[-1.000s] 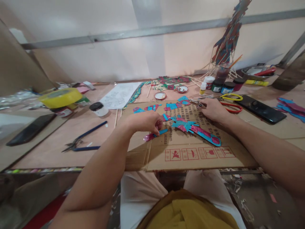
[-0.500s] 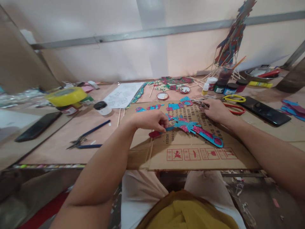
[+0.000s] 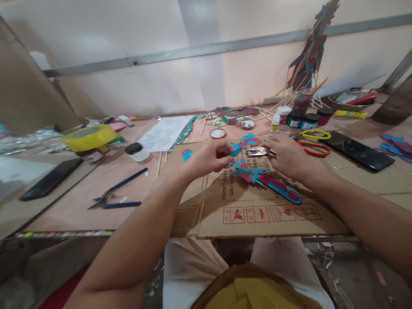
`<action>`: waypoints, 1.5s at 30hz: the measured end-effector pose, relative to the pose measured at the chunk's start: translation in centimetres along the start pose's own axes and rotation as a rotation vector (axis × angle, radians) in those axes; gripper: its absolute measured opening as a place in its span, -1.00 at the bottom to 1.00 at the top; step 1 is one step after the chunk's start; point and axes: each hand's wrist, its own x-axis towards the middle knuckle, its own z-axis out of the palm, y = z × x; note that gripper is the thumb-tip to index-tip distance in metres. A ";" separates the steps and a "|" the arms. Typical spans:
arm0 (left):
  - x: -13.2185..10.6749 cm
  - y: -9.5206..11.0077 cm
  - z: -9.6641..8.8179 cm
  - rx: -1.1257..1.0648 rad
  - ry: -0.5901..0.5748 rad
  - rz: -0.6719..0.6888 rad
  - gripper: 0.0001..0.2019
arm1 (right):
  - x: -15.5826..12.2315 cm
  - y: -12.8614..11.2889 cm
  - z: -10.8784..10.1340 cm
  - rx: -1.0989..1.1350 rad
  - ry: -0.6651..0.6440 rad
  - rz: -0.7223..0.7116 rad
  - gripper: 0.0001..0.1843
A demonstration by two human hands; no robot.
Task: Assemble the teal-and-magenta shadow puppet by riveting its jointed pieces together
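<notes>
My left hand [image 3: 215, 156] is closed on a blue and pink painted cut-out piece [image 3: 237, 149] over the cardboard. In my right hand [image 3: 286, 153] is a shiny silver tool that looks like a single-hole punch [image 3: 257, 152], its jaw end pointing left at the piece and close beside it. Just below both hands lies a larger blue and pink cut-out figure [image 3: 251, 172] with a long limb [image 3: 280, 189] stretching to the lower right. Other small painted pieces lie nearby, one at the back [image 3: 250, 139] and a fan-shaped one [image 3: 187, 154] to the left.
The cardboard sheet [image 3: 209, 219] covers the front of the table. Pliers [image 3: 109, 193], a white jar [image 3: 137, 152] and yellow tape [image 3: 88, 136] lie left. Scissors [image 3: 313, 148], a phone [image 3: 357, 150] and paint jars [image 3: 294, 119] stand or lie right. Sticks and drawn paper [image 3: 165, 132] are behind.
My left hand has lifted from the figure's left end and now holds a blue piece. My right hand has brought the silver punch down and left, beside that piece.
</notes>
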 end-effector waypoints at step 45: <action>-0.2 -1.4 1.0 0.644 0.241 0.632 -0.85 | -0.6 -1.9 -0.5 -0.341 0.152 0.003 -0.72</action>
